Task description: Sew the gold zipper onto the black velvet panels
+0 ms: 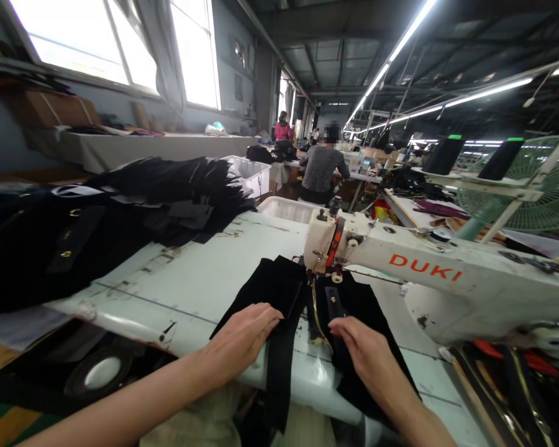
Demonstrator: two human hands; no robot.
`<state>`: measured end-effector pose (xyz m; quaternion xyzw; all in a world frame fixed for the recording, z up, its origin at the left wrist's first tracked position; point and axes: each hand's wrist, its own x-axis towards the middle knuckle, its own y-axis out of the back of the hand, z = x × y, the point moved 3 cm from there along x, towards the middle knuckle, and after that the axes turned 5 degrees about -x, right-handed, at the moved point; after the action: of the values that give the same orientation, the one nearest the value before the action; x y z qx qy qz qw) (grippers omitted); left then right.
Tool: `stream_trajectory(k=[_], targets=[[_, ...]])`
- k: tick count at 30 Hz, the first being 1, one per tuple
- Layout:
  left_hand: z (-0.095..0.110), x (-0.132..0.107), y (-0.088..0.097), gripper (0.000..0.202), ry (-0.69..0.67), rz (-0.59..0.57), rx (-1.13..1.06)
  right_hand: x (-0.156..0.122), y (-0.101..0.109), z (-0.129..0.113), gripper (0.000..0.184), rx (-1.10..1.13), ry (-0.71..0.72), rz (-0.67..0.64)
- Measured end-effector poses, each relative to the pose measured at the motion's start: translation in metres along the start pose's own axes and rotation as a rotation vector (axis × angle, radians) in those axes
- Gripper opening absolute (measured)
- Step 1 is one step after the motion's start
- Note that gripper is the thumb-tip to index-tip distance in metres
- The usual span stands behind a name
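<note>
Black fabric [279, 282] lies under the head of a white sewing machine [428, 267], split into a left and a right part with a gap between them. Down this gap runs a narrow strip with a gold zipper [315, 307]. My left hand [245, 335] rests on the left part, fingers together and curled over the cloth edge. My right hand [366, 347] pinches the right part near a dark tab with a gold stud [333, 299]. A black band [278, 379] hangs over the table's front edge below my left hand. The thumb of my left hand is mostly hidden.
A tall pile of black cut pieces [181, 192] covers the left of the worktable [168, 285]. White bins [286, 208] stand behind it. On the right are black thread cones [442, 155], a green fan [540, 186] and gold zippers [526, 385]. A person [323, 167] sits ahead.
</note>
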<state>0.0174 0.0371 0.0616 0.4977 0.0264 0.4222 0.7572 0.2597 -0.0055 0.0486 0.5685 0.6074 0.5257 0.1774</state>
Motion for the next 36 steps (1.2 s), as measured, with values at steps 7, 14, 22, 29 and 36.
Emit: stream_trajectory(k=[7,14,22,29,36], targets=[[0.004,-0.006,0.004,0.064,-0.149,-0.165,0.206,-0.004,-0.016,-0.018,0.032,-0.182,-0.023,-0.055],[0.018,-0.009,-0.007,0.013,-0.144,-0.097,0.237,-0.001,-0.009,-0.002,0.033,-0.127,0.039,-0.058],[0.010,-0.018,-0.028,0.016,-0.159,-0.067,0.302,-0.003,-0.035,-0.044,0.042,-0.367,0.237,-0.028],[0.005,-0.020,-0.028,0.063,0.044,-0.030,-0.089,-0.010,-0.022,-0.011,0.027,-0.085,0.092,0.068],[0.002,-0.018,-0.027,0.042,0.061,0.021,-0.204,0.012,-0.017,-0.009,0.026,-0.273,0.262,-0.023]])
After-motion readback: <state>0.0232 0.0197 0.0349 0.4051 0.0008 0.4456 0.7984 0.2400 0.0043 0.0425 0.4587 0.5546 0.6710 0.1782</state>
